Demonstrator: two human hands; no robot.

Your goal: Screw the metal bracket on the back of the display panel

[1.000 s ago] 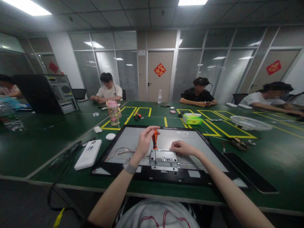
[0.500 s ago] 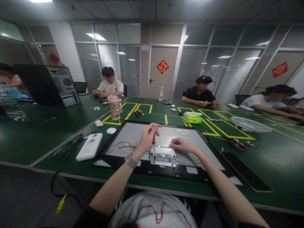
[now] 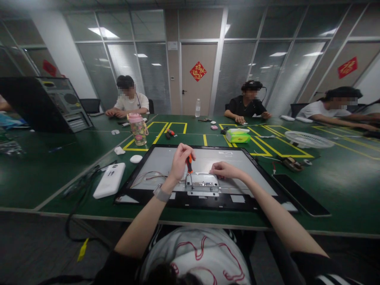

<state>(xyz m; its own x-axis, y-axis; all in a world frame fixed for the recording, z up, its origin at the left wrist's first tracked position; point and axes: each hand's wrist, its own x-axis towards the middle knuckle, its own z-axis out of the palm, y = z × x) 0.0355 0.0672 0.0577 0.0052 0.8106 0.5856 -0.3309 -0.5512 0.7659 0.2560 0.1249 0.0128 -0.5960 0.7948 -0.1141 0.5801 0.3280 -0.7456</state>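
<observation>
A monitor panel point(image 3: 255, 174) lies back-up on the green table in front of me, with a small metal cover plate point(image 3: 203, 183) at its near middle. My left hand point(image 3: 179, 160) is closed around an orange-handled screwdriver point(image 3: 189, 164), held upright with its tip down at the left edge of the plate. My right hand point(image 3: 224, 169) rests with fingers curled on the plate's far right corner. Thin wires point(image 3: 148, 176) run across the panel's left part.
A white power bank point(image 3: 109, 180) and a black cable lie left of the panel, a dark flat slab point(image 3: 299, 194) at its right. Farther off stand a pink-lidded cup point(image 3: 138, 129), a green tissue pack point(image 3: 238, 136), a fan grille point(image 3: 308, 139) and a PC case point(image 3: 47, 103). Three people sit across the table.
The camera has tilted downward, so the scene sits higher in view. Both hands stay at the metal plate, and the left hand's grip on the screwdriver has shifted slightly.
</observation>
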